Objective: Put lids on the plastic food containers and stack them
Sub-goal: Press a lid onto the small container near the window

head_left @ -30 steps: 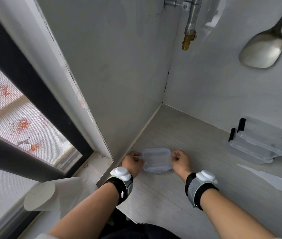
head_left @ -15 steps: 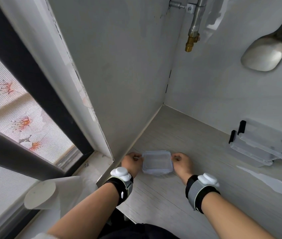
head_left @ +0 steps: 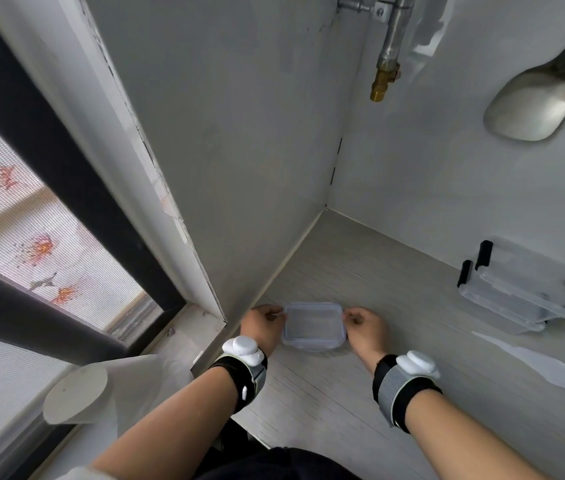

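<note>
There, on the pale countertop point(head_left: 360, 393) close to the left wall, sat a small clear plastic container point(head_left: 314, 327) with its lid on top. The left hand point(head_left: 263, 326) pinched its left edge with curled fingers, and the right hand point(head_left: 366, 330) did the same on the right edge, so both hands were closed on the container at once. Each wrist wore a black and grey band carrying a white device. Well apart to the right, against the back wall, two larger clear containers with black clips point(head_left: 520, 292) lay stacked one on the other. A white smear point(head_left: 533, 365) marked the counter just in front of them. Higher up, a metal spatula point(head_left: 533, 105) hung on the wall, with a brass-tipped pipe point(head_left: 386, 64) in the corner. A paper roll point(head_left: 108, 389) stood by the window sill on the left.
</note>
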